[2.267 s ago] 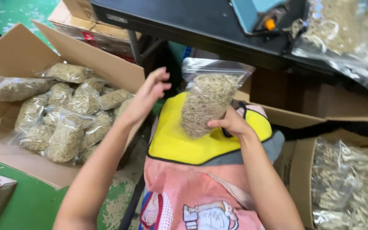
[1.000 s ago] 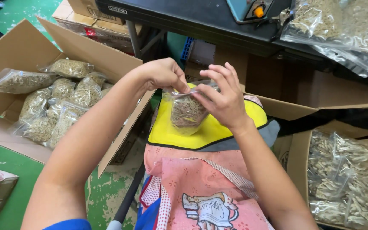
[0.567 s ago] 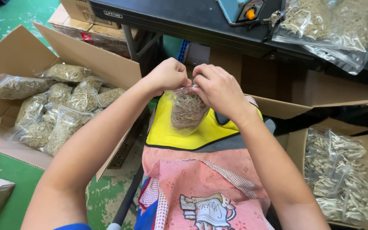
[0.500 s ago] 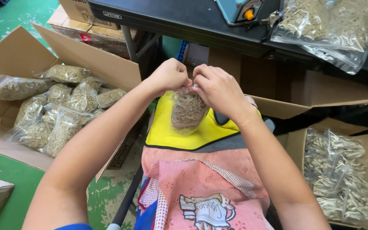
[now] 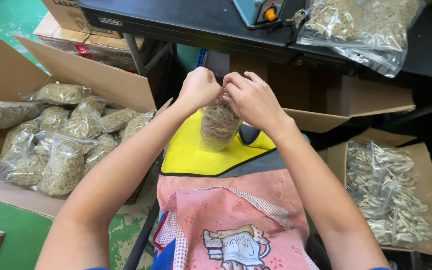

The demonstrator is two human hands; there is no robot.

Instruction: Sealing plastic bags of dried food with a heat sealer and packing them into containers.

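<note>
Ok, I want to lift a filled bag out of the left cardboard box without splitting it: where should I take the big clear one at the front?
Take the clear plastic bag of pale dried strands around its bulging middle, coming from above. It lies flat on top of the pile, and its crumpled upper end looks too thin for a grip.

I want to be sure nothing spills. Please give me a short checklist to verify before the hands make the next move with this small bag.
1. Both hands on the bag top: left hand and right hand pinch it together. Ok.
2. Bag upright, filling at the bottom: ok.
3. Bag top fully closed: hidden by the fingers. Cannot tell.
4. Bag supported: it hangs over the yellow apron; whether it rests there, cannot tell.
5. Room in the left box of filled bags: ok.
</note>
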